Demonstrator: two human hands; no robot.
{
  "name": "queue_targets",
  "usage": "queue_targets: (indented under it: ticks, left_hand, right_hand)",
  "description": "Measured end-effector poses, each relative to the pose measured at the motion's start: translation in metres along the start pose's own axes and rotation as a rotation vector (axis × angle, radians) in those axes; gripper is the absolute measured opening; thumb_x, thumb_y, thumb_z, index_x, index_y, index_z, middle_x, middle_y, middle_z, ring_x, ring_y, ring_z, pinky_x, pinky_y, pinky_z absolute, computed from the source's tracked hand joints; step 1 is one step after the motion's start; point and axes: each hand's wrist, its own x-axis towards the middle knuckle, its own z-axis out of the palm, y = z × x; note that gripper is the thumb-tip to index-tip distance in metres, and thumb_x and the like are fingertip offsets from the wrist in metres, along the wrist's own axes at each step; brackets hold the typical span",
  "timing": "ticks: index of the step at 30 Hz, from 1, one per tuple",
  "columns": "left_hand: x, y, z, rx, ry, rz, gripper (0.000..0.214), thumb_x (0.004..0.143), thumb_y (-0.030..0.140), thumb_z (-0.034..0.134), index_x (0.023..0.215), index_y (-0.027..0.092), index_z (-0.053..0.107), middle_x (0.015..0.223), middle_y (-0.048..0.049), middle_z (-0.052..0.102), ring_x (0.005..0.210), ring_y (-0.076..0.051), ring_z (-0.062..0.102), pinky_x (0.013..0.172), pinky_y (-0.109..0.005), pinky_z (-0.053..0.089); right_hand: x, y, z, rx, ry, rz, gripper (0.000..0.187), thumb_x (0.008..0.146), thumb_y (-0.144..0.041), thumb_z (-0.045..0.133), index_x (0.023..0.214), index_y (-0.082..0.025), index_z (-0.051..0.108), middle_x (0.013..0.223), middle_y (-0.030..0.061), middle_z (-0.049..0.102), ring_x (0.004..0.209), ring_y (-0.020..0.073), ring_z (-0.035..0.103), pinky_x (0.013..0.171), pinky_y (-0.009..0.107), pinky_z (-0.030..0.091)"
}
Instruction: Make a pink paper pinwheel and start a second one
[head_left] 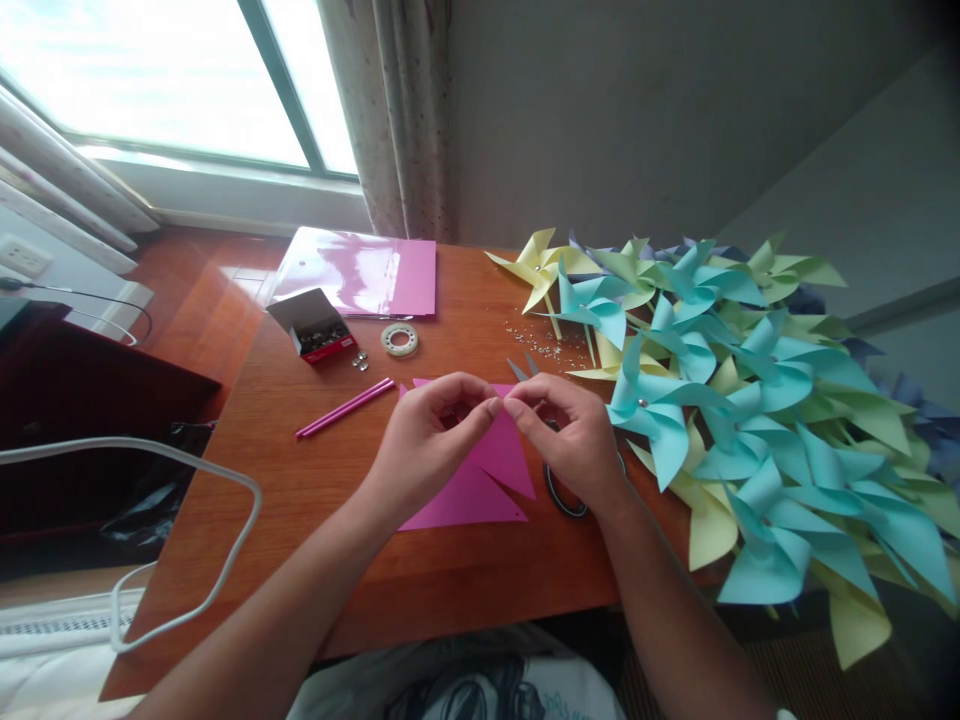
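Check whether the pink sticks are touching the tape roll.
Apart. The head view shows a strip of bare table between the pink sticks and the tape roll.

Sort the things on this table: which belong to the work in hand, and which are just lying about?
In hand: left hand and right hand, fingertips pinched together over the cut pink sheet; scissors under the right hand.
Lying about: pink straws, tape roll, open box, pink folder, loose metal bits, pile of pinwheels, white cable.
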Motion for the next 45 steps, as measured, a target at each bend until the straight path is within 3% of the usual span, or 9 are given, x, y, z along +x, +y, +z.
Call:
queue_targets:
  ticks: [14, 21, 30, 37, 45]
  left_hand:
    - [0.0001, -0.0004, 0.0008, 0.016, -0.006, 0.042, 0.021, 0.084, 0.033, 0.072, 0.082, 0.014, 0.066, 0.071, -0.0012, 0.061, 0.066, -0.012, 0.051, 0.059, -0.023, 0.041]
    - [-0.0008, -0.0052, 0.0028, 0.142, 0.006, 0.103, 0.015, 0.086, 0.028, 0.067, 0.081, 0.014, 0.066, 0.068, -0.0003, 0.061, 0.062, -0.01, 0.049, 0.054, -0.022, 0.038]
    - [-0.0005, -0.0072, 0.0013, 0.161, 0.05, 0.136, 0.013, 0.086, 0.028, 0.067, 0.083, 0.016, 0.067, 0.073, -0.0019, 0.065, 0.064, -0.012, 0.056, 0.058, -0.023, 0.044]
    - [-0.0003, -0.0052, 0.0021, 0.147, 0.031, 0.138, 0.012, 0.086, 0.027, 0.066, 0.082, 0.016, 0.066, 0.073, -0.0016, 0.064, 0.063, -0.012, 0.055, 0.056, -0.023, 0.043]
    - [-0.0031, -0.0039, 0.001, 0.299, 0.044, 0.212, 0.009, 0.088, 0.022, 0.064, 0.081, 0.016, 0.066, 0.068, 0.0015, 0.062, 0.06, -0.01, 0.051, 0.055, -0.022, 0.039]
  right_hand:
    - [-0.0006, -0.0014, 0.0008, 0.034, -0.018, 0.031, 0.009, 0.09, -0.021, 0.064, 0.081, -0.02, 0.067, 0.076, -0.0012, 0.063, 0.068, 0.013, 0.058, 0.059, 0.025, 0.046]
    - [-0.0017, 0.0005, 0.0035, 0.005, 0.001, 0.003, 0.012, 0.085, -0.013, 0.062, 0.075, -0.02, 0.062, 0.07, -0.0044, 0.057, 0.063, 0.0106, 0.052, 0.057, 0.023, 0.042]
    - [-0.0022, -0.0005, 0.0023, 0.068, -0.015, 0.057, 0.01, 0.09, -0.017, 0.058, 0.083, -0.019, 0.064, 0.078, -0.0014, 0.062, 0.07, 0.0133, 0.057, 0.06, 0.025, 0.046]
    - [-0.0019, -0.0017, 0.0033, 0.044, -0.004, 0.051, 0.008, 0.088, -0.016, 0.062, 0.08, -0.02, 0.062, 0.074, -0.0033, 0.06, 0.064, 0.0112, 0.055, 0.056, 0.023, 0.042]
    - [-0.0017, -0.0011, 0.0035, 0.003, -0.008, -0.002, 0.01, 0.087, -0.014, 0.061, 0.079, -0.02, 0.062, 0.074, -0.0036, 0.059, 0.066, 0.0111, 0.055, 0.058, 0.023, 0.043]
